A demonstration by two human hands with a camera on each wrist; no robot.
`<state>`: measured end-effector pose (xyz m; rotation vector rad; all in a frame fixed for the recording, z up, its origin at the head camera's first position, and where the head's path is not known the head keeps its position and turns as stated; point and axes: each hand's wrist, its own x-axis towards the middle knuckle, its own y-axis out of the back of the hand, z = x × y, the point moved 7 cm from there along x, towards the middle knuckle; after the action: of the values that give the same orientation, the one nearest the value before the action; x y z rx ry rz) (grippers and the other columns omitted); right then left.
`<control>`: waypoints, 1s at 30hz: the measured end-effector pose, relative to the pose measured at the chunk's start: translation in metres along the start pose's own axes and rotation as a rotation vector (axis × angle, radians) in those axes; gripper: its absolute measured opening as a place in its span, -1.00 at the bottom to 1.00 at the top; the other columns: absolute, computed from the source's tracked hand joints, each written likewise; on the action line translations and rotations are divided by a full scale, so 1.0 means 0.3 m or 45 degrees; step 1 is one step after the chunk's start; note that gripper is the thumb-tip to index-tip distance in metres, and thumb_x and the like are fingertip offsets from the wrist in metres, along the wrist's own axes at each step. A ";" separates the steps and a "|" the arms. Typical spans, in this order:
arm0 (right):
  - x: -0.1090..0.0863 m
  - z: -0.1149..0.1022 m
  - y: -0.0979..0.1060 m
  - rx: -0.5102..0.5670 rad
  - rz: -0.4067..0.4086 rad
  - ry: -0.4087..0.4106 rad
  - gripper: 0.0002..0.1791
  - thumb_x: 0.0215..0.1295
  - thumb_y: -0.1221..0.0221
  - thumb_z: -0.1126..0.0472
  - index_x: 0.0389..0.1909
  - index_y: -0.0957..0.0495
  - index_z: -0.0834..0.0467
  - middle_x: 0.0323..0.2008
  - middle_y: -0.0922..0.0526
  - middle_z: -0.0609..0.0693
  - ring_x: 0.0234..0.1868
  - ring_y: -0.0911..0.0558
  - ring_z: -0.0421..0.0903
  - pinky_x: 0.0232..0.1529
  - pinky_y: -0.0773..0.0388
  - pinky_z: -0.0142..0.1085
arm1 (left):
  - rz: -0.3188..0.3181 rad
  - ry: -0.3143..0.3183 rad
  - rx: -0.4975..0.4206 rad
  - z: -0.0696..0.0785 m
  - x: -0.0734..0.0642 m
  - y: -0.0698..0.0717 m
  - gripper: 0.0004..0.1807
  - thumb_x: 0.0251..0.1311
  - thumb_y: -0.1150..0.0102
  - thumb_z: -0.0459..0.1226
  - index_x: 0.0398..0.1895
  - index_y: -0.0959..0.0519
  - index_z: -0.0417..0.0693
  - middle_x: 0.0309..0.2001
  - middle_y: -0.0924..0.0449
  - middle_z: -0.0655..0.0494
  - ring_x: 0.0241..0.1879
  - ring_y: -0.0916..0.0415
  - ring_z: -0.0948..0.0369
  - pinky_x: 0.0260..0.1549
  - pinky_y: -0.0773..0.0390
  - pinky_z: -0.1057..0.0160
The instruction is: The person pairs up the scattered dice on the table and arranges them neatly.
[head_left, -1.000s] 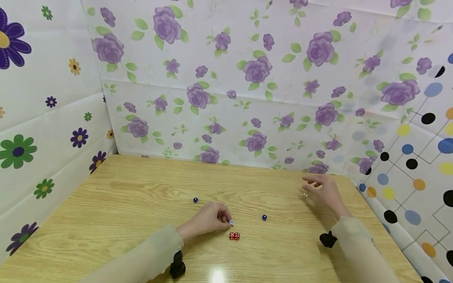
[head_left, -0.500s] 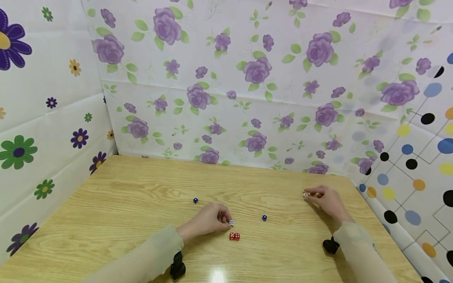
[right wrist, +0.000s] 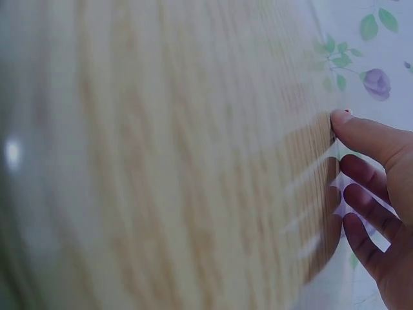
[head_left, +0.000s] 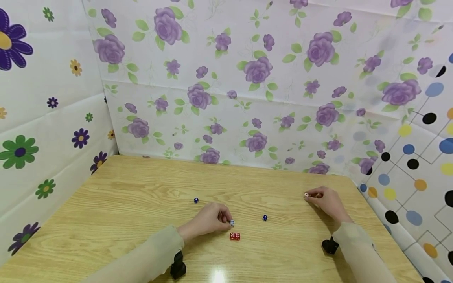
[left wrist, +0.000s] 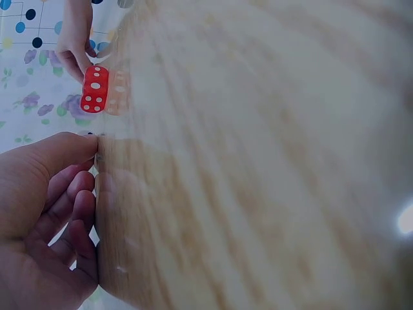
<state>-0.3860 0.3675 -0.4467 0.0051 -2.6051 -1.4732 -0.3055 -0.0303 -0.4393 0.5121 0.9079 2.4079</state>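
My left hand (head_left: 209, 218) rests at the middle of the wooden table and pinches a white die (head_left: 232, 223) between thumb and fingers. Just in front of that die, two red dice (head_left: 235, 236) sit side by side, touching. The red pair (left wrist: 95, 89) shows beyond my left thumb in the left wrist view, where the white die is hidden. Over on the right, my right hand (head_left: 327, 202) holds another white die (head_left: 306, 195) at its fingertips, low at the tabletop. In the right wrist view the right hand (right wrist: 377, 187) hides this die.
One blue die (head_left: 196, 200) lies behind and left of my left hand. A second blue die (head_left: 265, 217) lies between the two hands. Flowered cloth (head_left: 212, 118) stands along the table's (head_left: 141, 188) back edge, with patterned sheets on both sides.
My right hand has closed from above onto the right white die and now pinches it, shifting it very slightly at most. The left hand and the other dice stay put.
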 end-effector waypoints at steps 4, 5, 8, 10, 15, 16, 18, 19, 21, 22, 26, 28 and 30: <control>-0.001 -0.002 -0.003 0.012 0.010 -0.007 -0.68 0.28 -0.30 -0.03 -0.06 -0.72 0.06 -0.02 -0.62 0.17 -0.32 -0.48 -0.10 -0.39 -0.43 -0.30 | -0.002 -0.001 -0.004 0.001 -0.002 0.000 -0.95 0.07 -0.40 -0.35 -0.41 -0.70 -0.08 -0.48 -0.61 0.19 -0.53 -0.41 0.43 -0.46 -0.44 0.44; -0.001 -0.003 -0.005 0.018 0.014 -0.012 -0.68 0.28 -0.30 -0.03 -0.06 -0.72 0.05 -0.03 -0.62 0.16 -0.32 -0.48 -0.10 -0.38 -0.43 -0.31 | -0.002 -0.003 -0.006 0.001 -0.003 0.000 -0.95 0.07 -0.40 -0.35 -0.41 -0.70 -0.09 -0.48 -0.61 0.19 -0.53 -0.41 0.43 -0.46 -0.44 0.44; -0.003 -0.013 -0.012 0.044 0.016 -0.022 -0.68 0.27 -0.31 -0.04 -0.05 -0.73 0.05 -0.05 -0.65 0.15 -0.31 -0.49 -0.11 -0.36 -0.41 -0.32 | 0.004 -0.011 -0.015 0.003 -0.004 0.001 -0.95 0.07 -0.41 -0.35 -0.41 -0.70 -0.08 -0.49 -0.61 0.20 -0.53 -0.41 0.44 -0.46 -0.44 0.44; -0.004 -0.023 -0.019 0.060 0.010 -0.036 -0.66 0.26 -0.31 -0.06 -0.05 -0.72 0.02 -0.06 -0.67 0.11 -0.31 -0.50 -0.13 -0.35 -0.42 -0.34 | 0.011 -0.023 -0.017 0.003 -0.004 0.001 -0.94 0.07 -0.41 -0.34 -0.40 -0.69 -0.08 -0.49 -0.60 0.22 -0.54 -0.40 0.45 -0.47 -0.45 0.45; -0.011 -0.073 -0.033 0.106 -0.006 -0.029 -0.66 0.24 -0.31 -0.09 -0.05 -0.72 -0.01 -0.09 -0.69 0.07 -0.32 -0.52 -0.13 -0.39 -0.45 -0.34 | 0.025 -0.053 -0.007 0.007 -0.005 0.002 -0.93 0.06 -0.42 -0.34 -0.40 -0.69 -0.08 -0.49 -0.58 0.24 -0.54 -0.40 0.47 -0.48 -0.46 0.44; -0.013 -0.088 -0.036 0.115 -0.007 -0.015 -0.66 0.24 -0.32 -0.08 -0.05 -0.72 0.00 -0.09 -0.69 0.07 -0.32 -0.52 -0.12 -0.40 -0.46 -0.33 | 0.023 -0.046 -0.006 0.006 -0.005 0.002 -0.93 0.06 -0.42 -0.33 -0.40 -0.69 -0.07 -0.49 -0.59 0.24 -0.54 -0.40 0.46 -0.47 -0.46 0.44; -0.017 -0.119 -0.041 0.132 -0.006 0.006 -0.67 0.24 -0.32 -0.08 -0.07 -0.73 0.00 -0.08 -0.70 0.07 -0.30 -0.54 -0.11 -0.38 -0.48 -0.31 | 0.014 -0.014 -0.015 0.002 -0.004 0.001 -0.93 0.07 -0.42 -0.32 -0.39 -0.69 -0.05 -0.48 -0.59 0.23 -0.53 -0.41 0.45 -0.46 -0.46 0.44; -0.020 -0.135 -0.045 0.135 -0.002 0.014 -0.69 0.23 -0.33 -0.07 -0.08 -0.73 -0.01 -0.08 -0.70 0.06 -0.29 -0.55 -0.11 -0.36 -0.48 -0.31 | 0.012 -0.005 -0.015 0.002 -0.004 0.002 -0.93 0.07 -0.42 -0.33 -0.39 -0.69 -0.05 -0.48 -0.60 0.22 -0.53 -0.41 0.44 -0.46 -0.46 0.44; -0.026 -0.168 -0.053 0.140 0.006 0.037 -0.70 0.23 -0.33 -0.05 -0.09 -0.74 -0.01 -0.08 -0.71 0.06 -0.26 -0.56 -0.12 -0.32 -0.49 -0.31 | 0.007 0.012 -0.013 0.001 -0.004 0.003 -0.93 0.07 -0.42 -0.32 -0.39 -0.69 -0.03 -0.47 -0.60 0.23 -0.52 -0.42 0.44 -0.44 -0.46 0.44; -0.031 -0.185 -0.057 0.137 0.014 0.049 -0.72 0.24 -0.33 -0.04 -0.10 -0.74 -0.01 -0.09 -0.71 0.05 -0.25 -0.57 -0.12 -0.30 -0.49 -0.31 | 0.006 0.014 -0.012 0.002 -0.004 0.003 -0.93 0.08 -0.42 -0.32 -0.39 -0.69 -0.03 -0.47 -0.60 0.22 -0.52 -0.42 0.43 -0.44 -0.46 0.44; -0.052 -0.260 -0.079 0.154 0.043 0.107 -0.79 0.23 -0.35 0.04 -0.15 -0.75 0.00 -0.15 -0.72 0.03 -0.24 -0.58 -0.14 -0.28 -0.49 -0.35 | 0.003 0.013 -0.013 0.003 -0.003 0.003 -0.93 0.08 -0.42 -0.32 -0.39 -0.69 -0.04 -0.47 -0.61 0.22 -0.52 -0.42 0.44 -0.44 -0.46 0.45; -0.066 -0.302 -0.090 0.172 0.042 0.137 -0.82 0.21 -0.37 0.07 -0.17 -0.76 -0.01 -0.19 -0.72 0.00 -0.24 -0.59 -0.15 -0.28 -0.51 -0.37 | 0.002 0.012 -0.014 0.004 -0.003 0.003 -0.93 0.08 -0.42 -0.32 -0.39 -0.69 -0.04 -0.46 -0.61 0.21 -0.52 -0.42 0.45 -0.45 -0.46 0.45; -0.081 -0.346 -0.100 0.198 0.030 0.169 -0.83 0.20 -0.38 0.10 -0.19 -0.76 0.00 -0.21 -0.72 -0.02 -0.25 -0.59 -0.15 -0.28 -0.52 -0.38 | 0.001 0.010 -0.016 0.005 -0.004 0.003 -0.93 0.08 -0.42 -0.31 -0.39 -0.69 -0.05 -0.46 -0.61 0.21 -0.52 -0.42 0.45 -0.45 -0.46 0.45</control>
<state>-0.3505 0.2654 -0.4228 0.0864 -2.5949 -1.2151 -0.3042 -0.0307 -0.4377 0.4991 0.8957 2.4163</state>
